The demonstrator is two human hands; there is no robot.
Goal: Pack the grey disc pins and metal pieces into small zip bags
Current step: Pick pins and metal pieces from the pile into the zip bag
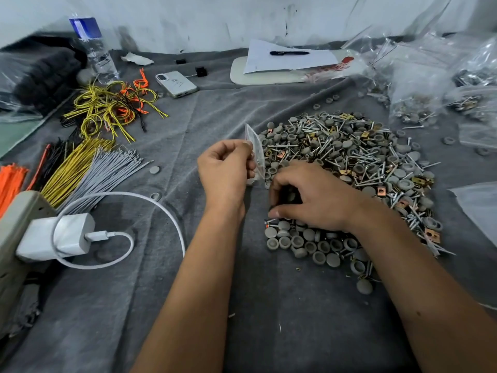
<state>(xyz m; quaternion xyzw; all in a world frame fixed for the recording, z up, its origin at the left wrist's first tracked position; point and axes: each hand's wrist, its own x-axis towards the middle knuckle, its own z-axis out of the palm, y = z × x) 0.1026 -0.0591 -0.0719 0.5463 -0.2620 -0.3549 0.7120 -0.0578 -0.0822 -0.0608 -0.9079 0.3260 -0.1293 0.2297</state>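
A big heap [349, 162] of grey disc pins, screws and small brass and copper clips lies on the grey cloth. My left hand [226, 170] pinches a small clear zip bag [255, 149] upright at the heap's left edge. My right hand [312, 197] rests on the heap's near side with fingers curled over grey discs close to the bag's lower end; what it holds under the fingers is hidden. A row of grey disc pins [309, 244] lies just in front of my right hand.
Bundles of yellow, grey, orange and black cable ties [80, 168] lie at left, with a white charger and cable [70, 238]. A phone [176, 83], water bottle [92, 49], paper with a pen [289, 53] sit at the back. Filled plastic bags [419, 103] pile up at right.
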